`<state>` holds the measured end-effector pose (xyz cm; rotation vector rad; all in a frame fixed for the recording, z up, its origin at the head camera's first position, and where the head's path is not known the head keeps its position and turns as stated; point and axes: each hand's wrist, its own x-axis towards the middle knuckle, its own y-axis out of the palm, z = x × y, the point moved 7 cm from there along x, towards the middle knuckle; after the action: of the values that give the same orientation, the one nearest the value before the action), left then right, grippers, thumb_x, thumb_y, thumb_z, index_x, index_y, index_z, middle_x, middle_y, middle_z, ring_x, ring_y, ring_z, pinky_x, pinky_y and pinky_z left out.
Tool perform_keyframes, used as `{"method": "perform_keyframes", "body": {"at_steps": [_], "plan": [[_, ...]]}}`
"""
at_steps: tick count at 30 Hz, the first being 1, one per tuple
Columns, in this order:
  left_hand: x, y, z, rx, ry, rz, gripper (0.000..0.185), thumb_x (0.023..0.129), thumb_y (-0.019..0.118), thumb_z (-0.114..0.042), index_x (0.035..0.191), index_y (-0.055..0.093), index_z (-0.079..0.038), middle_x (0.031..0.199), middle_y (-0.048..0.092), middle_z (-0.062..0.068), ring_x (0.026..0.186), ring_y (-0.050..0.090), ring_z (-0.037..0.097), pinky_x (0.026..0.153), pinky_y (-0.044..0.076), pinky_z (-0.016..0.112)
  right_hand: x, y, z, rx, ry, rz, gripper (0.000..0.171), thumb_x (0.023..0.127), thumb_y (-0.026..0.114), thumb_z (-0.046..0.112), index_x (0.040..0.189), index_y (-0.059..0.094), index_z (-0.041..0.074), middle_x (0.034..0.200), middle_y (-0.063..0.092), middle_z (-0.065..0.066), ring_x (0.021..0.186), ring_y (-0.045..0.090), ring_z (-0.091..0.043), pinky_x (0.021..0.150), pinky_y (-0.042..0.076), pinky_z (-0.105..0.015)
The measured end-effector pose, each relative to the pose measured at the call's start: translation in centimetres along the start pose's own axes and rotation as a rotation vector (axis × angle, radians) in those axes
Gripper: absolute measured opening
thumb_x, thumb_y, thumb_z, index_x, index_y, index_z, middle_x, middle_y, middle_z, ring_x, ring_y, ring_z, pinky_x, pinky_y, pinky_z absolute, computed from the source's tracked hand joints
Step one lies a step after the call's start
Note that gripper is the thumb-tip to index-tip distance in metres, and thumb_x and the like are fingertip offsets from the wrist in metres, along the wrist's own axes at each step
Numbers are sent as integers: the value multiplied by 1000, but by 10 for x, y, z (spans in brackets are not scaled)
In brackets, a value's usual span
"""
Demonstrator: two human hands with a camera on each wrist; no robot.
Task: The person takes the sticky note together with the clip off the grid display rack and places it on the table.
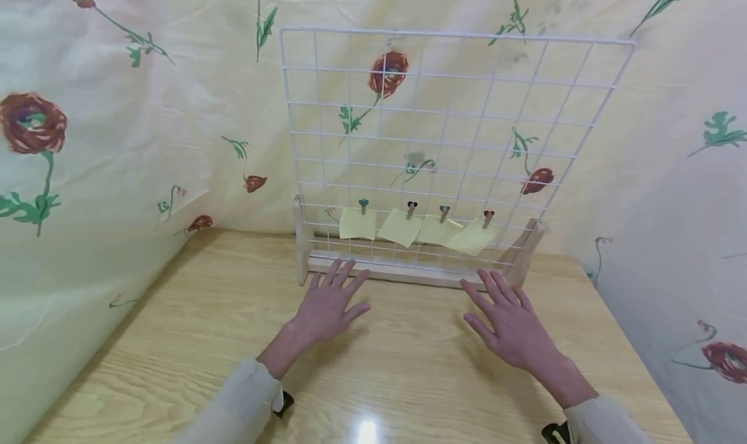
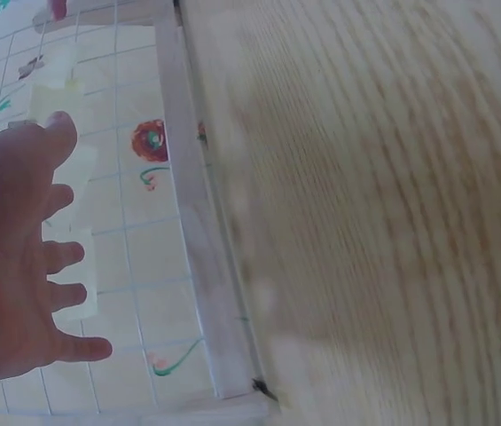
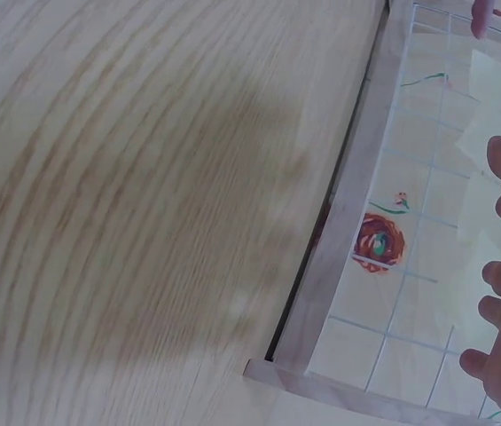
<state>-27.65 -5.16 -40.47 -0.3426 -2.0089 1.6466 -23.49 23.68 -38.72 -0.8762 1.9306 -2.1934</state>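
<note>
A white wire grid panel [image 1: 449,111] stands in a wooden base [image 1: 397,274] at the back of the table. Along its lower part hang several pale yellow paper notes [image 1: 357,224], each under a small clothespin [image 1: 364,206] with a coloured top. My left hand [image 1: 324,310], fingers spread, is in front of the base's left half and holds nothing. Its splayed fingers also show in the left wrist view, with the grid behind. On the other side my right hand [image 1: 513,330] spreads its fingers before the base's right end, likewise holding nothing.
Light wood-grain table [image 1: 397,366] lies under both hands. Cloth printed with red flowers [image 1: 146,107] hangs behind the grid and along both sides. Dark straps [image 1: 283,404] sit at both wrists, beside pale sleeves.
</note>
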Motion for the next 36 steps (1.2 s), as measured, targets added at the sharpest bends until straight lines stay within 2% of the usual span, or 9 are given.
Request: {"method": "perform_keyframes", "body": {"at_steps": [5,18,22,32,36], "plan": [[0,-1,3,-12,-36,-3,61,99,37,-54,152,30,-23,157,25,12,145,18,36,106,29,68,3,-1,0,14,5,-10,57,97,53,41,148,39,19,154,29,-21,139,28,-42,102,28,-69],[6,3,6,-28,-84,-12,62,99,40,-52,153,27,-24,159,21,11,145,17,37,105,31,67,1,-1,-3,30,24,-26,57,97,53,40,147,40,18,153,30,-21,140,27,-41,103,28,-67],[8,2,8,-57,-92,-37,62,99,40,-53,153,27,-24,158,22,13,144,18,39,104,33,66,2,-2,-2,36,22,-40,57,97,54,40,147,40,17,153,30,-21,139,27,-41,104,28,-66],[11,-1,14,-304,-120,-130,63,100,40,-51,152,28,-18,154,30,17,140,27,41,99,40,65,14,-9,9,129,23,-94,59,97,55,35,149,36,15,153,30,-21,138,28,-43,106,27,-66],[11,-1,16,-415,-131,-139,66,100,40,-51,153,25,-16,154,29,18,140,27,40,105,35,63,20,-11,16,160,5,-126,59,96,56,32,149,36,14,151,33,-22,135,32,-44,105,30,-64]]}}
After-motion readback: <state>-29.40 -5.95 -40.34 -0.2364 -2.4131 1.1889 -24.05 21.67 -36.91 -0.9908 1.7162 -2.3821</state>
